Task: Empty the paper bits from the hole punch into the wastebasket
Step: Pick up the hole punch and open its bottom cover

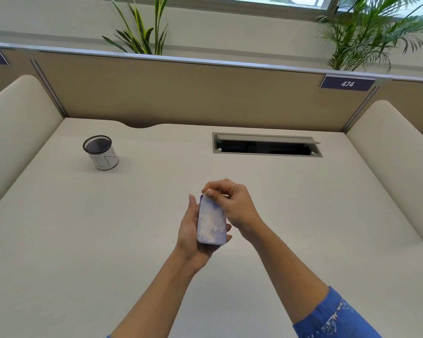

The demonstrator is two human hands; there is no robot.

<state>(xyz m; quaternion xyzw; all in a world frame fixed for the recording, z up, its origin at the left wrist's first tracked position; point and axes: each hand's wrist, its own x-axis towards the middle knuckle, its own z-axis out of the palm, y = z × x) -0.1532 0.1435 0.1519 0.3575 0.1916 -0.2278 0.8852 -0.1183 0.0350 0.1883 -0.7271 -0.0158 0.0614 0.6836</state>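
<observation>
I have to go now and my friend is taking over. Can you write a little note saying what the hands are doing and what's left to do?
Left hand: cradles the hole punch above the desk, its purple tray side facing up.
Right hand: fingers pinch the tray's far end, apparently to pull it open.
Wastebasket: small mesh cup, far left on the desk, upright, away from both hands.
Done: punch picked up.
Left: get the tray off, carry it to the wastebasket, tip the paper bits in.

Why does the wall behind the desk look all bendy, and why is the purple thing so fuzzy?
Head view: the wide-angle lens bows the partition; the hole punch is smeared and washed pale, held in the left hand, pinched at its top by the right hand; lighting soft, shadows faint.
</observation>
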